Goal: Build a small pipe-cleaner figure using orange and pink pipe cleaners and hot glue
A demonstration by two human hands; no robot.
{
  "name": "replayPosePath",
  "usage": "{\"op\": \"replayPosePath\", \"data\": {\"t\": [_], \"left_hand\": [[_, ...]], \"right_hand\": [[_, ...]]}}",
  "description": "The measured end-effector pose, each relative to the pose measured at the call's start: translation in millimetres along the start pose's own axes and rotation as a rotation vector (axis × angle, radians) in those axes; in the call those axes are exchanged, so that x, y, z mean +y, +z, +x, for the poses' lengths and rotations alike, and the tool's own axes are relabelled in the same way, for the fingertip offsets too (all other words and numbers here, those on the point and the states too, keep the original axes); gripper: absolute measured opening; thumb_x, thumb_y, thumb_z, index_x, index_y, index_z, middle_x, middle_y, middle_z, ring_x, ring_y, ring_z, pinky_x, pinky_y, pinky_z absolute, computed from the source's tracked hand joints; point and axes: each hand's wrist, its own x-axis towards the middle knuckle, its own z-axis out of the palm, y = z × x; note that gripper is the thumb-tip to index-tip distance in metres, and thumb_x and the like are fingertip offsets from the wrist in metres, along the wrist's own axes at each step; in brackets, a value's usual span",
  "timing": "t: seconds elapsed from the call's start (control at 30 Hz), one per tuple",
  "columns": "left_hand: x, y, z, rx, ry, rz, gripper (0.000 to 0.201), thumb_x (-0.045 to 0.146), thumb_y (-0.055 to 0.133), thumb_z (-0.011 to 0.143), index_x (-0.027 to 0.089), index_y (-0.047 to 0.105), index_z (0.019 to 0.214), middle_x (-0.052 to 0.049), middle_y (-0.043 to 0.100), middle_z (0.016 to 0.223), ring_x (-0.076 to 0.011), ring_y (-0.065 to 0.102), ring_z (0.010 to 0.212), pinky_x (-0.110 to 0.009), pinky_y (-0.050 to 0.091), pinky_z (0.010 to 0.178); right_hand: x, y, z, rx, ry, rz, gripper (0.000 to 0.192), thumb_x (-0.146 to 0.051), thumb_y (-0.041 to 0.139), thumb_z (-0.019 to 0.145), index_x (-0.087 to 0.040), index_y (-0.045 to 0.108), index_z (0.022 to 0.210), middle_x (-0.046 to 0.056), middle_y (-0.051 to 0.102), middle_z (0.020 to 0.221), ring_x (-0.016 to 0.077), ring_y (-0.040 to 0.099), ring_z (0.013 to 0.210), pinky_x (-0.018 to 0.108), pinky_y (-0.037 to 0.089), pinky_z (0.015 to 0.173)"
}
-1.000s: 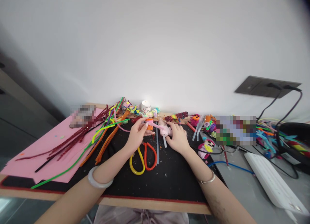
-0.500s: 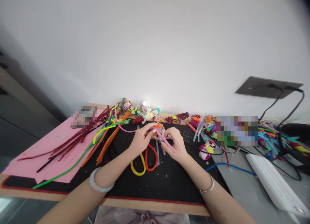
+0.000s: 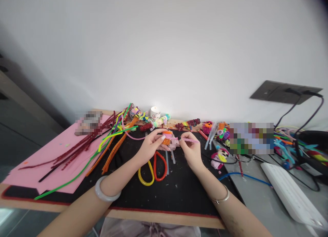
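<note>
My left hand (image 3: pixel 151 145) is closed on a small orange-and-pink pipe-cleaner figure (image 3: pixel 167 137), held above the black mat. My right hand (image 3: pixel 189 148) pinches a pink pipe cleaner (image 3: pixel 191 140) that runs from the figure and sticks out to the right past the fingers. The underside of the figure is partly covered by my left fingers. Below the hands lie scissors with one yellow and one red handle loop (image 3: pixel 160 175); their blades are mostly hidden by my left hand. Clear strips (image 3: pixel 167 163) rest beside the red loop.
Pink sheets (image 3: pixel 61 161) with dark red, green and orange pipe cleaners (image 3: pixel 116 151) cover the left. Along the wall stand a paper cup (image 3: pixel 155 113) and several finished crafts. A small doll (image 3: pixel 219 157), cables and a white power strip (image 3: pixel 289 192) are at the right.
The pink pipe cleaner has swung from slanting down to nearly level, pointing right. My right hand has turned and shifted slightly right with it. My left hand keeps hold of the figure.
</note>
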Motion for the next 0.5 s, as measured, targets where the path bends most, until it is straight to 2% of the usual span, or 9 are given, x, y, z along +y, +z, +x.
{"op": "replayPosePath", "data": {"t": [0.13,0.27,0.4,0.5], "left_hand": [[-2,-0.9,0,0.019,-0.048,-0.090,0.035,0.031,0.058,0.080,0.020,0.049,0.111,-0.003,0.066,0.086,-0.0127,0.066,0.057,-0.027,0.054,0.062],[-3,-1.9,0,-0.004,-0.098,-0.151,0.035,0.031,0.059,0.079,0.021,0.050,0.112,-0.002,0.066,0.080,-0.0114,0.065,0.057,-0.026,0.054,0.062],[-1,-1.9,0,-0.042,-0.118,-0.201,0.036,0.029,0.059,0.079,0.022,0.048,0.112,-0.003,0.066,0.087,-0.0107,0.065,0.062,-0.027,0.053,0.066],[0,-0.2,-1,-0.069,-0.110,-0.198,0.043,0.023,0.066,0.073,0.022,0.046,0.111,-0.004,0.064,0.095,-0.0089,0.062,0.063,-0.025,0.051,0.066]], "right_hand": [[7,1,4,-0.012,0.060,0.076,0.011,-0.027,0.058,0.076,-0.019,0.053,0.072,-0.004,0.048,0.063,0.0103,0.043,0.054,0.021,0.035,0.050],[13,0,6,-0.030,0.101,0.090,0.011,-0.028,0.059,0.076,-0.019,0.054,0.072,-0.004,0.049,0.062,0.0106,0.044,0.053,0.022,0.035,0.050],[15,-1,6,-0.044,0.107,0.076,0.010,-0.027,0.058,0.076,-0.019,0.054,0.072,-0.004,0.049,0.062,0.0109,0.045,0.053,0.022,0.036,0.050],[14,-1,6,-0.049,0.105,0.049,0.010,-0.027,0.058,0.076,-0.019,0.053,0.071,-0.004,0.049,0.061,0.0113,0.046,0.053,0.022,0.037,0.050]]}}
